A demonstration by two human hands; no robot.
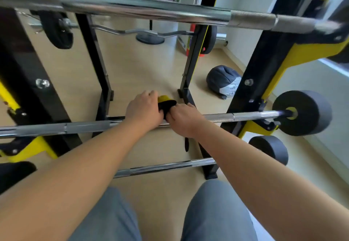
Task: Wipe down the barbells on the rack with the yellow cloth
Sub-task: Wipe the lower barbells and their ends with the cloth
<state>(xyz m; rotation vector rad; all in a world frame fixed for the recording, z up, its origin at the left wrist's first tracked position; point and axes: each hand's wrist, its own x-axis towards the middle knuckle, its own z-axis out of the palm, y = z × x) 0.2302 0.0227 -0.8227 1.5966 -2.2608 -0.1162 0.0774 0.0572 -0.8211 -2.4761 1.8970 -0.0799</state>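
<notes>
Both hands, the left hand (144,108) and right hand (182,119), close together around a yellow cloth (166,102) bunched over the middle barbell (236,117) on the rack (251,82), seemingly to wrap it for wiping.

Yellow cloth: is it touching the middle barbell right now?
Cannot tell. In the head view the left hand and right hand bunch the yellow cloth over the middle barbell, hiding any contact.
</notes>
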